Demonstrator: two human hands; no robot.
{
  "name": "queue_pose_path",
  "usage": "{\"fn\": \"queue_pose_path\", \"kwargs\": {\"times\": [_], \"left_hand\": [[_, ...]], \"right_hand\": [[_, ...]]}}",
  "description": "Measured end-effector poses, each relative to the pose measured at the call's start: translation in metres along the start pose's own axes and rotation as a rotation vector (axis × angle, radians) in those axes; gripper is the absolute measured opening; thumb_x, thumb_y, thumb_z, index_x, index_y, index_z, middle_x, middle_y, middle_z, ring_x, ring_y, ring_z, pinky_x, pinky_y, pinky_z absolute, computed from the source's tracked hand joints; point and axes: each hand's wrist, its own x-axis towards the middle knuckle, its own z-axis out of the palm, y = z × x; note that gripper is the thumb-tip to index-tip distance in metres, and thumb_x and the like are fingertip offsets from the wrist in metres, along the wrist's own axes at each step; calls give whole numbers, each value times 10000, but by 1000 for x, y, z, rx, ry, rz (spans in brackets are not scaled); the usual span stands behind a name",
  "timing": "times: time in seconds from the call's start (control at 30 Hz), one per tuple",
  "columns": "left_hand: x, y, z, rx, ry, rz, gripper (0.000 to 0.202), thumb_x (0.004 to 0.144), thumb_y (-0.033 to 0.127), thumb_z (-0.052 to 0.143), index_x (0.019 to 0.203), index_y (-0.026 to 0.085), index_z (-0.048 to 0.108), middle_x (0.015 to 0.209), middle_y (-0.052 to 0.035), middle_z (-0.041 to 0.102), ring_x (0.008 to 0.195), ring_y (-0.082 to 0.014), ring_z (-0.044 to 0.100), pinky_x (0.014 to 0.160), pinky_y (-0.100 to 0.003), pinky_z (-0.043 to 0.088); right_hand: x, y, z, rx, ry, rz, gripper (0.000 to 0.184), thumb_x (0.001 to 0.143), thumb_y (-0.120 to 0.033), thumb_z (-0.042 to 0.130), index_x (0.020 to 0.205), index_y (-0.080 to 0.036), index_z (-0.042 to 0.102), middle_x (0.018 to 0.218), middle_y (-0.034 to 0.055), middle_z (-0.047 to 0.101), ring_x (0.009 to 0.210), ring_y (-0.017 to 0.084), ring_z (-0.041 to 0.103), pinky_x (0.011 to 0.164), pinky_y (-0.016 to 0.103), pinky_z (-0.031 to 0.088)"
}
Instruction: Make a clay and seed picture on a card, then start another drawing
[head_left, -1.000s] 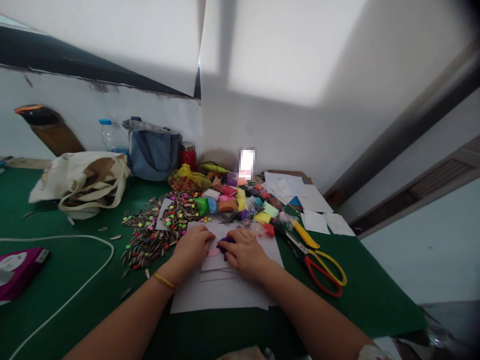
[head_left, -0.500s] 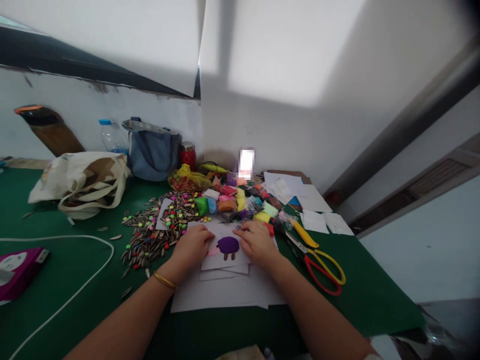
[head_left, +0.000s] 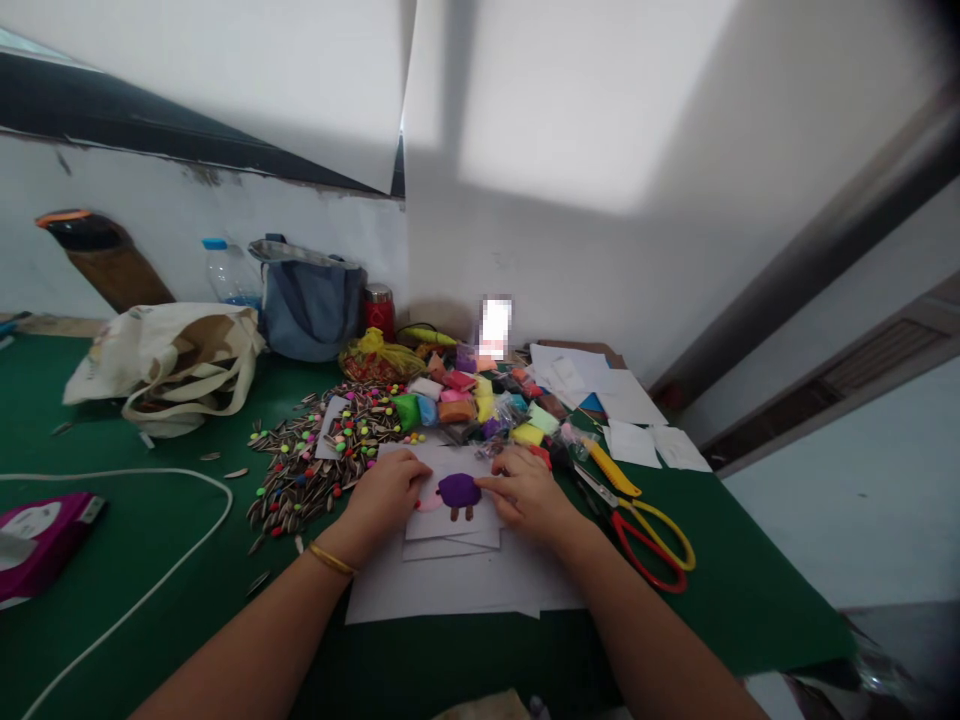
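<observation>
A small white card [head_left: 435, 460] lies on other sheets, bearing a purple clay shape [head_left: 459, 490] with two short brown clay legs [head_left: 461, 514] and a pale pink piece [head_left: 429, 501] at its left. My left hand [head_left: 384, 497] is closed on the card's left edge, its fingertips bent beside the pink piece. From the other side, my right hand [head_left: 529, 495] reaches over the card with its index finger stretched out, the tip touching the purple shape's right edge. Its other fingers are loosely bent, and I see nothing held there.
Sunflower seeds and coloured beads [head_left: 315, 470] are heaped at left; packets of coloured clay [head_left: 457, 410] crowd the back. Right of my hand lie scissors [head_left: 652, 540] and a yellow-handled cutter [head_left: 615, 468]. Bags [head_left: 307, 310], a red flask [head_left: 379, 312] and a white cable [head_left: 150, 590] are further left.
My right hand's index finger has stretched out and moved down from the card's upper right to the purple shape's edge. My left hand stays at the card's left side.
</observation>
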Motion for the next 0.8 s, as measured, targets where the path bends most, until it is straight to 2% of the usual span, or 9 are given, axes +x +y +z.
{"fn": "queue_pose_path", "kwargs": {"times": [0.37,0.5,0.63,0.8], "left_hand": [[1,-1,-1,-22,-18,1,271,877,202,495,965,200,751,1025,-82,682,969,-211,610,845,-326,467],[2,-3,-6,-75,-34,21,266,893,245,500,968,194,750,1006,-80,687,955,-206,610,855,-326,465],[3,-10,-12,-168,-98,61,248,884,267,526,978,204,746,1002,-73,688,948,-202,606,876,-322,467],[4,-15,-17,-217,-167,96,133,797,262,617,843,196,723,953,-65,670,922,-204,599,872,-321,473]], "right_hand": [[-3,4,-8,15,-82,-64,307,847,-218,625,1117,-315,733,1023,57,612,1009,236,492,906,398,378],[-3,3,-9,16,-70,-83,318,835,-202,627,1116,-308,732,1028,59,609,1010,237,498,906,403,378],[-2,1,-9,37,-63,-95,282,845,-213,627,1087,-303,741,1003,56,611,969,224,511,889,397,383],[-1,0,-5,68,10,-115,311,837,-176,591,1098,-264,735,925,63,607,899,217,516,823,382,405]]}}
